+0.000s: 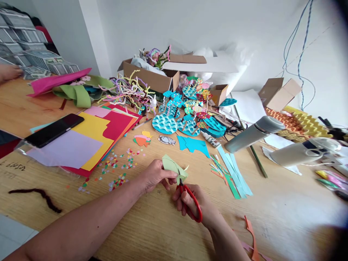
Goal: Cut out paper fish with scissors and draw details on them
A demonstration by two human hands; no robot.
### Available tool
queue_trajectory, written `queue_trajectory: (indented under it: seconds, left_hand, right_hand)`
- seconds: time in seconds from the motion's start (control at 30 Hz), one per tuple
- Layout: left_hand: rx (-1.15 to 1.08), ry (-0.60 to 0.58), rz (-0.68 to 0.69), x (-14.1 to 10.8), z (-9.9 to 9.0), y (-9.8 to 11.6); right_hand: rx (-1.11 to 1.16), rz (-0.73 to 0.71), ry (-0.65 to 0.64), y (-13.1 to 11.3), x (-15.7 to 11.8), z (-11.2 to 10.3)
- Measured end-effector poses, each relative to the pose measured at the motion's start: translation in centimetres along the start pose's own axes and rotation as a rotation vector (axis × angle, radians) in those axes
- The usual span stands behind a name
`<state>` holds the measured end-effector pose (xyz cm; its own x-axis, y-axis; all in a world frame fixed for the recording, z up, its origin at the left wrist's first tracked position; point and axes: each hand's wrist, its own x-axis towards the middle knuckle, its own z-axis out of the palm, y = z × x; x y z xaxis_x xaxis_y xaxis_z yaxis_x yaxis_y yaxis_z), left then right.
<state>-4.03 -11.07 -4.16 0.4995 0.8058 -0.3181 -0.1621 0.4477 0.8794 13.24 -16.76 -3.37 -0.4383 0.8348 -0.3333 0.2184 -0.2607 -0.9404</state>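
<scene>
My left hand [157, 175] pinches a piece of light green paper [170, 165] above the table, with a drawn line showing on it. Red-handled scissors [196, 207] are in my right hand [190, 203], fingers through the loops. Their blades meet the lower right edge of the green paper, where a thin strip curls away. Just beyond the paper lie cut-out paper fish [143, 139] in orange, pink and yellow, a small drawn figure cut-out [166, 140] and blue paper pieces [193, 144].
Colored paper sheets [81, 148] and a black phone [54, 129] lie left, near scattered confetti dots [119, 165]. Blue wavy paper crafts [164, 123] and pipe cleaners [127, 88] fill the back. Two bottles, one grey [252, 136], one white [301, 152], lie right, beyond paper strips [236, 174].
</scene>
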Motion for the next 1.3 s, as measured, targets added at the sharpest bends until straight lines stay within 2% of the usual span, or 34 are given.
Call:
queue_trajectory:
  seconds: [0.47, 0.83, 1.3]
  left_hand:
    - [0.015, -0.013, 0.014, -0.06, 0.07, -0.05]
    - [0.005, 0.014, -0.01, -0.14, 0.25, 0.21]
    - [0.007, -0.001, 0.009, -0.09, 0.14, 0.17]
  right_hand:
    - [-0.014, 0.0, -0.005, -0.1, 0.04, 0.1]
    - [0.007, 0.049, 0.048, 0.05, 0.16, 0.44]
    - [-0.036, 0.037, 0.089, -0.17, 0.16, 0.6]
